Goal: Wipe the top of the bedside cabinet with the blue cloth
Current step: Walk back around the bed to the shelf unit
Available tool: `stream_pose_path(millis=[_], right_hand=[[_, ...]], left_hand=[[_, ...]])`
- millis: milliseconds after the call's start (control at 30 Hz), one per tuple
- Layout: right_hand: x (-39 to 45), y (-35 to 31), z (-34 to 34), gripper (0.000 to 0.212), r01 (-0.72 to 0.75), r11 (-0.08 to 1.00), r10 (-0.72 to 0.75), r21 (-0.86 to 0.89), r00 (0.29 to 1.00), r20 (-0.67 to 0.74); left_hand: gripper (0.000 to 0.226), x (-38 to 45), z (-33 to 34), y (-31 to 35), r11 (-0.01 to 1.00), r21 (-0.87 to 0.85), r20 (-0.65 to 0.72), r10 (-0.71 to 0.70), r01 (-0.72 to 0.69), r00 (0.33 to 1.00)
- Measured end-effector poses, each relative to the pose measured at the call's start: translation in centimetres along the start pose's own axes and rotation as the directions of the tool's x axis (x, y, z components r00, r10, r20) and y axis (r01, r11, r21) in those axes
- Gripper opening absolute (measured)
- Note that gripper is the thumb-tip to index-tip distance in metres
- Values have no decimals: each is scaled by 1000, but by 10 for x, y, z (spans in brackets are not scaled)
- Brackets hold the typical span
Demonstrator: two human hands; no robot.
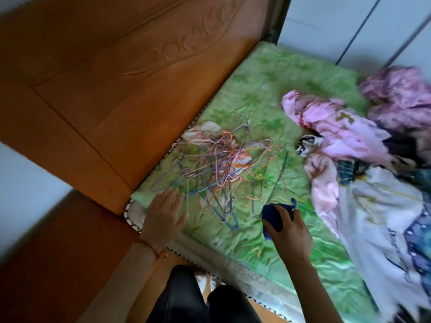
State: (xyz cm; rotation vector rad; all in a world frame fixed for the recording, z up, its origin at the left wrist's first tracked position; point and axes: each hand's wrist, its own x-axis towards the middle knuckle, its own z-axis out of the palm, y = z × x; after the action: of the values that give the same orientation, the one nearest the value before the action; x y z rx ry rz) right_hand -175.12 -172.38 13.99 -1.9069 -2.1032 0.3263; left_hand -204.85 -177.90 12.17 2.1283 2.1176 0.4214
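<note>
A: What is nearest?

B: Two legs in dark trousers (182, 297), low in the middle. Just past them is the near edge of the bed.

A: And the hands?

B: The right hand (288, 227) is curled tight around the blue cloth (272, 216). The cloth is bunched up in the fingers, over the green bedspread (256, 94). The left hand (163, 217) is flat, with its fingers straight and spread. It holds nothing. It lies at the near left corner of the bed. A red string (149, 247) goes round its wrist.

A: What is by the left hand?

B: A tangled heap of wire hangers (219, 166), just past the fingertips. They are blue, orange and purple.

A: Where is the bedside cabinet?

B: The bedside cabinet (65, 248) is on the near left, brown, just beside the bed corner. The cloth is well apart from it.

A: And farther?

B: A pile of clothes (354, 145) on the right, pink and white. The carved wooden headboard (112, 73) stands far left.
</note>
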Motion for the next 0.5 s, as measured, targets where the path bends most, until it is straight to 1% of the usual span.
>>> stream_pose_path(millis=[100,167,267,333,433,500], right_hand=[[-23,35,-14,52,-173,985,173,-3,983,-61],[-42,54,-22,50,-292,956,291,7,951,-103],[-76,76,-34,50,-442,897,436,2,886,-160],[-100,88,-40,50,-513,858,505,13,840,-200],[-135,107,-49,49,-604,797,593,26,773,-225],[-157,122,-54,49,-655,755,644,36,729,-230]], left_hand=[[51,27,14,27,988,0,9,156,-156,988],[50,42,23,47,963,-10,23,269,-269,963],[51,52,32,78,908,-23,81,420,-419,904],[49,56,37,98,866,-47,111,499,-497,859],[43,55,45,131,811,-51,103,585,-583,805],[47,53,48,157,772,-59,123,634,-632,763]])
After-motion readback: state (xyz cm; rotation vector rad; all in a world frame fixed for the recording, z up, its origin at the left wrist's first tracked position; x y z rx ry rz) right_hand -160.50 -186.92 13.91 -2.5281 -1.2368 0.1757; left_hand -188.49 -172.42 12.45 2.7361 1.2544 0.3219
